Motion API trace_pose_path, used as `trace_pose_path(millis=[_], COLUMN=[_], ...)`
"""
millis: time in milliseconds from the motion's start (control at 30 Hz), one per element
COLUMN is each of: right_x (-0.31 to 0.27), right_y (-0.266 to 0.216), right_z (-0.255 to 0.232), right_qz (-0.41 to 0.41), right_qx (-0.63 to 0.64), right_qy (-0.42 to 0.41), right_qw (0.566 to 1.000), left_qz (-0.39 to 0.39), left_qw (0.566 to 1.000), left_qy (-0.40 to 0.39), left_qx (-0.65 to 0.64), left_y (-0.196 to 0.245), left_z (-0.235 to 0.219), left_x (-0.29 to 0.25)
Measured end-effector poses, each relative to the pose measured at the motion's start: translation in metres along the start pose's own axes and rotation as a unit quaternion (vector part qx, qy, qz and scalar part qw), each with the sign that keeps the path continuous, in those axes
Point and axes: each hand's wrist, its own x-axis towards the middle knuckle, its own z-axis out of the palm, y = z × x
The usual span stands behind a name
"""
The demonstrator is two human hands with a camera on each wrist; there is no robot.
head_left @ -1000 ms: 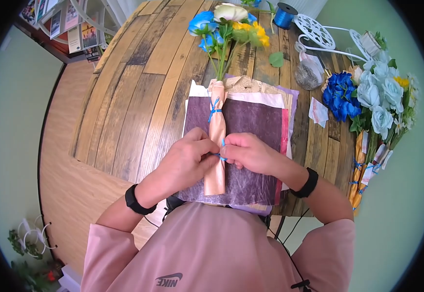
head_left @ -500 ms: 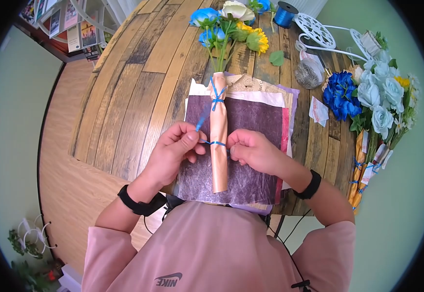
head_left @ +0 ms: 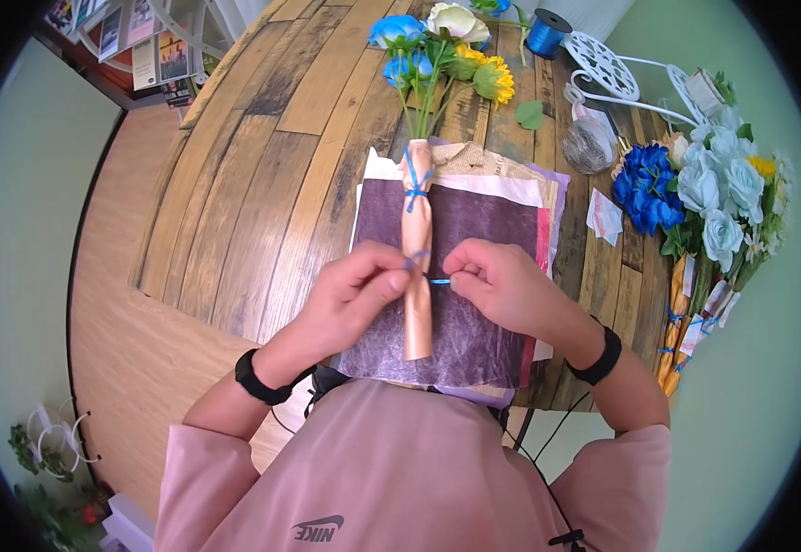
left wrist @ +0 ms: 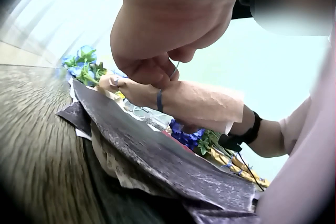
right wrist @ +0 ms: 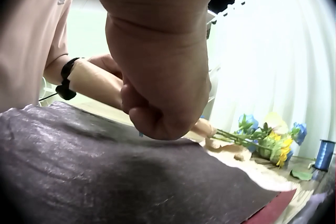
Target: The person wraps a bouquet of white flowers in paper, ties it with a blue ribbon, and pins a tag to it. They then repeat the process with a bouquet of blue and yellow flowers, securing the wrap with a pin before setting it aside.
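Note:
A bouquet's stems are wrapped in tan paper [head_left: 417, 322], lying upright in the head view on dark purple sheets [head_left: 474, 340]. Blue ribbon [head_left: 416, 193] is tied round the upper wrap. Lower down, the left hand [head_left: 356, 293] pinches one ribbon end at the wrap's left edge, and the right hand [head_left: 506, 285] pinches the other [head_left: 440, 281] just right of it. In the left wrist view a blue band [left wrist: 159, 100] circles the wrap [left wrist: 202, 103] below the left fingers. The right hand [right wrist: 160, 77] has curled fingers in the right wrist view, hiding most of its ribbon.
Blue, white and yellow flowers [head_left: 432, 64] top the wrap. At the back right stand a ribbon spool [head_left: 547, 34] and a white metal stand [head_left: 603, 66]. Blue hydrangeas [head_left: 649, 189] and pale blue roses [head_left: 720, 184] lie at the right, near a wire ball [head_left: 589, 145].
Since half a second ago, the left hand has moved right onto the wrap's edge, and the right hand has drawn slightly away to the right, with ribbon now showing between it and the wrap.

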Motion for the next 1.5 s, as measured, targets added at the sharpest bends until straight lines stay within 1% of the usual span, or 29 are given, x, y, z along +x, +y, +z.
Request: trace_pose_path(millis=[67,133,200,267,300,333,367,500,567,600,667,700,733,767,800,833,867,900,933,1000,1033,1100,1167,1267,1300,1333,1367,1400,1500], right_x=[-0.003,-0.006,-0.008,-0.006,-0.005,-0.003,0.000,0.005,0.007,0.008,0.009,0.010,0.012,0.015,0.018,0.019,0.019,0.018,0.016,0.012,0.011,0.009,0.011,0.012,0.013,0.014,0.014,0.016,0.019], right_y=[-0.011,-0.019,-0.024,-0.024,-0.025,-0.023,-0.019,-0.018,-0.015,-0.014,-0.014,-0.013,-0.008,0.002,0.007,0.010,0.014,0.017,0.019,0.024,0.028,0.036,0.037,0.032,0.036,0.036,0.029,0.032,0.039], right_z=[-0.003,-0.006,-0.005,-0.003,-0.003,-0.001,0.002,0.009,0.011,0.011,0.011,0.010,0.012,0.015,0.017,0.013,0.007,0.002,0.000,0.000,0.004,0.019,0.026,0.030,0.032,0.031,0.027,0.027,0.028], right_qz=[-0.019,-0.034,-0.098,-0.090,-0.085,-0.085,-0.077,-0.046,-0.054,-0.063,-0.052,-0.042,-0.041,-0.049,-0.056,-0.056,-0.031,-0.006,-0.006,0.087,0.087,0.017,0.017,0.035,0.018,0.001,0.007,0.007,0.016], right_qx=[0.001,0.002,-0.023,-0.031,-0.039,-0.039,-0.003,0.089,0.088,0.087,0.101,0.115,0.116,0.164,0.211,0.212,0.185,0.157,0.157,0.198,0.199,0.189,0.196,0.186,0.148,0.110,0.083,0.083,0.121], right_qy=[0.010,0.025,0.048,0.049,0.050,0.050,0.057,0.076,0.077,0.079,0.070,0.059,0.060,0.082,0.105,0.105,0.088,0.070,0.071,-0.068,-0.068,-0.073,-0.070,-0.060,-0.065,-0.069,-0.092,-0.092,-0.114], right_qw=[1.000,0.999,0.994,0.994,0.994,0.994,0.995,0.992,0.992,0.991,0.991,0.991,0.991,0.982,0.970,0.970,0.978,0.985,0.985,0.974,0.974,0.979,0.978,0.980,0.987,0.992,0.992,0.992,0.986], left_qz=[-0.013,-0.101,-0.101,-0.104,-0.104,-0.075,-0.047,-0.068,-0.047,-0.048,0.004,0.004,-0.035,-0.073,-0.073,-0.120,-0.166,-0.166,-0.181,-0.196,-0.205,-0.213,-0.237,-0.242,-0.239,-0.262,-0.284,-0.284,-0.321], left_qw=[0.999,0.994,0.995,0.990,0.990,0.987,0.981,0.975,0.967,0.967,0.966,0.966,0.980,0.987,0.987,0.985,0.973,0.973,0.968,0.963,0.960,0.958,0.958,0.952,0.953,0.946,0.938,0.938,0.922], left_qy=[-0.015,-0.021,-0.018,-0.045,-0.045,-0.062,-0.079,-0.090,-0.124,-0.125,-0.124,-0.126,-0.124,-0.122,-0.123,-0.126,-0.127,-0.127,-0.132,-0.138,-0.129,-0.120,-0.128,-0.129,-0.130,-0.141,-0.151,-0.151,-0.166], left_qx=[0.026,-0.017,0.008,0.082,0.081,0.125,0.169,0.192,0.215,0.215,0.227,0.227,0.148,0.070,0.070,-0.012,-0.093,-0.093,-0.109,-0.125,-0.139,-0.151,-0.101,-0.136,-0.134,-0.133,-0.132,-0.132,-0.137], left_y=[0.003,0.002,0.007,0.013,0.013,0.013,0.013,0.010,0.006,0.003,-0.003,-0.007,-0.011,-0.014,-0.016,-0.018,-0.019,-0.019,-0.018,-0.015,-0.011,-0.011,-0.016,-0.014,-0.014,-0.015,-0.015,-0.014,-0.010], left_z=[0.004,0.011,0.016,0.017,0.017,0.017,0.016,0.016,0.015,0.015,0.015,0.015,0.014,0.013,0.012,0.010,0.009,0.006,0.004,0.003,0.003,0.002,-0.001,-0.001,-0.002,-0.003,-0.005,-0.006,-0.008], left_x=[0.006,0.013,0.020,0.025,0.027,0.028,0.029,0.030,0.029,0.028,0.028,0.027,0.026,0.026,0.026,0.027,0.027,0.028,0.028,0.029,0.029,0.029,0.031,0.031,0.031,0.031,0.032,0.033,0.038])
